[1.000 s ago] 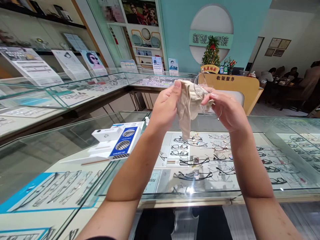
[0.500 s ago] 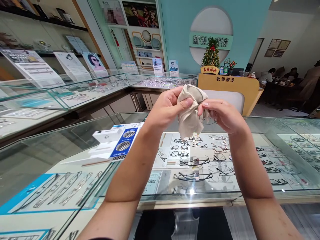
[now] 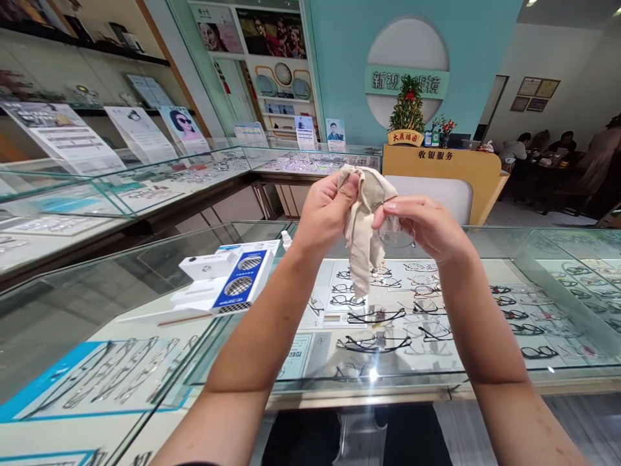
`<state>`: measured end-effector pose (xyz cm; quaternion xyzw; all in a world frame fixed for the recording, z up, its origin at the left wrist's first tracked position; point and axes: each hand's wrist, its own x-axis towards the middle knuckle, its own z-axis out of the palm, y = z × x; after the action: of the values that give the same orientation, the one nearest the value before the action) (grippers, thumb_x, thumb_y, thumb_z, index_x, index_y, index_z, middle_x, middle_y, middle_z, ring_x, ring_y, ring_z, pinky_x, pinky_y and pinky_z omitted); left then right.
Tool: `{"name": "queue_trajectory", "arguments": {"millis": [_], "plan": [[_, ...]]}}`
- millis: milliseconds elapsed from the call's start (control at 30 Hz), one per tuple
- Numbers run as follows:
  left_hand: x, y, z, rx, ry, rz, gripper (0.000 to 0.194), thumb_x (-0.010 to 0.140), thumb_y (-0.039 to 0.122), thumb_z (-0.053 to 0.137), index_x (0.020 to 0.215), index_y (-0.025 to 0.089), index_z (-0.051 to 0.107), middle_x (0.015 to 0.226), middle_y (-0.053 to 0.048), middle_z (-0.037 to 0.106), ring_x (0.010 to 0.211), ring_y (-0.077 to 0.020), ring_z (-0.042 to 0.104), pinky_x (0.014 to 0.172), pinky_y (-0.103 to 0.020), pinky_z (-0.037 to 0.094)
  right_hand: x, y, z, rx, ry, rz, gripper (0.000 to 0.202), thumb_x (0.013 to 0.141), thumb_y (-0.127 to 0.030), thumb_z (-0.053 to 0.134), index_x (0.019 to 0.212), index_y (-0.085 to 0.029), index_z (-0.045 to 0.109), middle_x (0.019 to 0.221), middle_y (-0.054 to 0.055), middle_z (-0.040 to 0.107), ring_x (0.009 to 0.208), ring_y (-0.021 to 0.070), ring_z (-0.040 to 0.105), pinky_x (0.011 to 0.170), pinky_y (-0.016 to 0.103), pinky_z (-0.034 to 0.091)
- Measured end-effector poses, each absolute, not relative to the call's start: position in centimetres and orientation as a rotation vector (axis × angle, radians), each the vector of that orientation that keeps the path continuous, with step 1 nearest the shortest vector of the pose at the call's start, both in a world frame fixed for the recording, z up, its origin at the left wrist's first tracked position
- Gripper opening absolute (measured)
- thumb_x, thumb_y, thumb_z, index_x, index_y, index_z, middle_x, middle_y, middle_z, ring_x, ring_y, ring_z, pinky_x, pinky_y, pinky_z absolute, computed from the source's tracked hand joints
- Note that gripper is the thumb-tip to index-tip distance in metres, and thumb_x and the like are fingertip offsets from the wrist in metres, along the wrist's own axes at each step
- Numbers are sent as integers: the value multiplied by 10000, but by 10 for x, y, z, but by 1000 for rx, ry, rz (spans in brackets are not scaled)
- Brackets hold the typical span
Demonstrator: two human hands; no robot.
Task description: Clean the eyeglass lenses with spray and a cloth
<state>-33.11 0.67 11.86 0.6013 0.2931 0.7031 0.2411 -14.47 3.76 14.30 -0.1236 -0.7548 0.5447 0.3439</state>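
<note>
The left hand (image 3: 323, 213) pinches the cloth (image 3: 359, 259) against the glasses (image 3: 388, 237), above the counter (image 3: 388, 397); wiping seems the step in hand. The right hand (image 3: 429, 226) has its grip closed on the glasses; the next stroke likely needs them steady.

A teal wall (image 3: 339, 71) bears a round white sign (image 3: 388, 42) above a yellow counter (image 3: 485, 184). Glass cases (image 3: 417, 397) fill the left and foreground. Black shelves (image 3: 107, 49) run at upper left; right, frames (image 3: 548, 87) hang on a pale wall (image 3: 582, 58). The floor (image 3: 466, 430) is grey.
</note>
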Motion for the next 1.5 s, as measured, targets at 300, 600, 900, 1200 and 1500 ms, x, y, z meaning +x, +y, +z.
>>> {"name": "queue_trajectory", "arguments": {"millis": [300,600,900,1200,1500], "plan": [[-310,3,112,1642,768,1916,437,843,634,823,937,246,647,629,14,596,588,-160,643,537,-285,488,-146,36,141,-250,-2018,1502,365,903,-526,745,788,-179,749,767,14,661,711,127,544,691,275,432],[-325,14,114,1557,831,1954,508,961,735,618,846,242,658,632,-1,632,624,-149,665,530,-283,503,-153,35,137,-271,-1963,1485,312,921,-485,723,809,-199,776,836,13,702,792,136,586,776,280,461],[-349,26,116,1419,766,2110,450,899,685,742,921,245,650,780,-14,694,780,-178,711,638,-295,567,-142,46,143,-247,-1845,1408,295,900,-520,737,847,-231,759,1060,46,710,1105,201,624,994,357,468],[-362,-1,129,2008,1053,2162,391,870,569,799,784,247,595,688,24,505,616,-128,473,551,-328,383,-138,47,144,-318,-1834,1389,301,887,-479,707,738,-219,725,962,50,739,1048,196,672,963,346,508],[-355,-26,143,2642,1198,1752,663,784,580,881,1318,240,688,1244,-106,744,915,-224,673,802,-383,580,-132,44,152,-283,-2027,1375,371,889,-505,716,650,-222,723,728,24,705,813,173,676,846,333,549]]}}
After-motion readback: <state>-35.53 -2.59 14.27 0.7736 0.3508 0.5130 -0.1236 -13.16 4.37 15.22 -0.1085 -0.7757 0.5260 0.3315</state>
